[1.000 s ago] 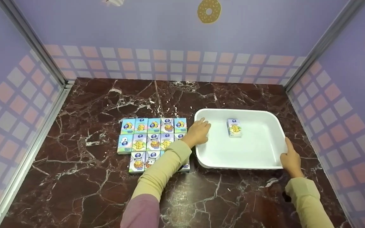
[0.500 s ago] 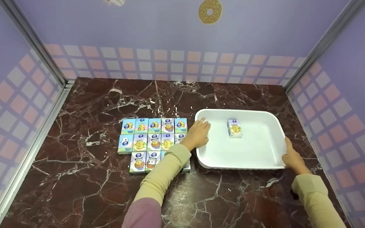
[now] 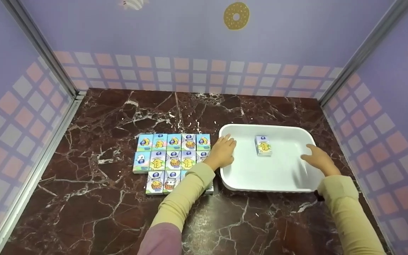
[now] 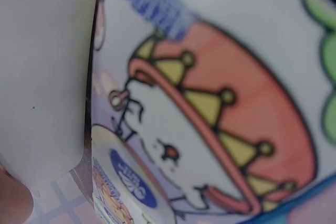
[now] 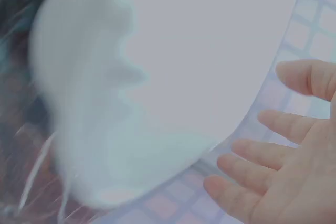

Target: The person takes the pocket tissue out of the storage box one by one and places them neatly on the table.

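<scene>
A white rectangular tray [image 3: 282, 177] lies on the dark marbled tabletop. Over its left rim curl the fingers of my left hand [image 3: 221, 152]. In the left wrist view the tray's pale wall [image 4: 44, 77] shows, with a fingertip [image 4: 13, 198] beside it. My right hand [image 3: 319, 159] hovers over the right part of the tray, fingers spread and holding nothing. The right wrist view has the same hand [image 5: 283, 166] with its palm in sight. One small printed pack [image 3: 263, 146], like pocket tissues, lies inside the tray near its back wall.
Rows of similar printed packs [image 3: 158, 163] lie side by side left of the tray, partly covered by my left forearm. Behind the tabletop [image 3: 94, 212] rises a purple wall [image 3: 190, 32] with a checked band. Side walls stand left and right.
My right hand has let go of the tray's right rim and moved inward over the tray, its fingers spreading. The left hand has stayed on the left rim.
</scene>
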### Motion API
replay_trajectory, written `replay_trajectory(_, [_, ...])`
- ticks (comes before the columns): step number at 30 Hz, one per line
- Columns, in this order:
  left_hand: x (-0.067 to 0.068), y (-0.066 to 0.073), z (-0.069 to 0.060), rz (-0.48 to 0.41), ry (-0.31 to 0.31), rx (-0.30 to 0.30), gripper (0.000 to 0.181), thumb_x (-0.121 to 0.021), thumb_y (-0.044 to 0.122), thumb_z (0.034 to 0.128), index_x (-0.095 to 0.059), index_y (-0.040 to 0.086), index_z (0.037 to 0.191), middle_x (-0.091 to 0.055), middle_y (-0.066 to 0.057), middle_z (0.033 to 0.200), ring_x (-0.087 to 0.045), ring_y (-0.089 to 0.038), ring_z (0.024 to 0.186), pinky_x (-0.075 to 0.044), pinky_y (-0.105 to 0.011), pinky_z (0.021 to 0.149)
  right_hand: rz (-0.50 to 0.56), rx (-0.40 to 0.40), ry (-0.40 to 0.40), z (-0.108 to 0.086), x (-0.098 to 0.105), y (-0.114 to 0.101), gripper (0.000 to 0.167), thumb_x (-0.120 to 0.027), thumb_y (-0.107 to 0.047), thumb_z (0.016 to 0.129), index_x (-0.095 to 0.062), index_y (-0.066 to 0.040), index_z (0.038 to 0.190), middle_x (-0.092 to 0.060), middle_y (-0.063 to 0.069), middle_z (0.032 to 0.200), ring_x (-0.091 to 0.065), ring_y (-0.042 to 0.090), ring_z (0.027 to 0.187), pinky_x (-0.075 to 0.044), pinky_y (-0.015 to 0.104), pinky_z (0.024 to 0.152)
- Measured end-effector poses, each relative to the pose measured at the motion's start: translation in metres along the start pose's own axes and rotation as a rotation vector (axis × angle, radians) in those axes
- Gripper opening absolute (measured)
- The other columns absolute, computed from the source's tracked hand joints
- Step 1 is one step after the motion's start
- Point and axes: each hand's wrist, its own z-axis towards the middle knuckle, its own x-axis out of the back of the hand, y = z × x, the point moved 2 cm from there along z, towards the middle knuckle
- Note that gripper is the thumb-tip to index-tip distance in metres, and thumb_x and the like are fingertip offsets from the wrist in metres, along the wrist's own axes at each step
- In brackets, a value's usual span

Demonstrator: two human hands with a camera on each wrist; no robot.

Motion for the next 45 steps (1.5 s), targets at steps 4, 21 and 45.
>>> replay_trajectory(4, [-0.001,0.000,-0.001,-0.004,0.003,0.006,0.057,-0.048,0.027,0.0808,-0.037,0.006,0.133,-0.040,-0.007,0.137,-0.022,-0.024,0.134,-0.015,-0.035,0.111,0.053,0.012,-0.034,0.014,-0.008,-0.020,0.071,-0.049,-0.028,0.086,-0.015,0.010,0.136,-0.017,0.034,0.138,-0.017,0.049,0.126,-0.020,0.056,0.103])
replay_trajectory(21, [-0.001,0.000,-0.002,0.004,0.031,0.014,0.056,-0.048,0.025,0.0806,-0.039,0.007,0.132,-0.040,-0.006,0.137,-0.024,-0.022,0.133,-0.018,-0.035,0.111,0.090,-0.078,-0.133,0.057,-0.050,-0.055,0.081,-0.050,-0.034,0.085,-0.006,0.009,0.138,-0.008,0.030,0.142,-0.010,0.045,0.131,-0.011,0.050,0.109])
replay_trajectory(45, [-0.001,0.001,0.002,0.020,0.033,0.018,0.056,-0.049,0.028,0.0803,-0.039,0.007,0.132,-0.042,-0.006,0.135,-0.026,-0.023,0.132,-0.018,-0.034,0.110,-0.205,-0.040,-0.014,0.076,-0.078,-0.094,0.065,-0.058,-0.026,0.078,-0.032,0.005,0.129,-0.053,0.026,0.112,-0.053,0.034,0.091,-0.044,0.047,0.079])
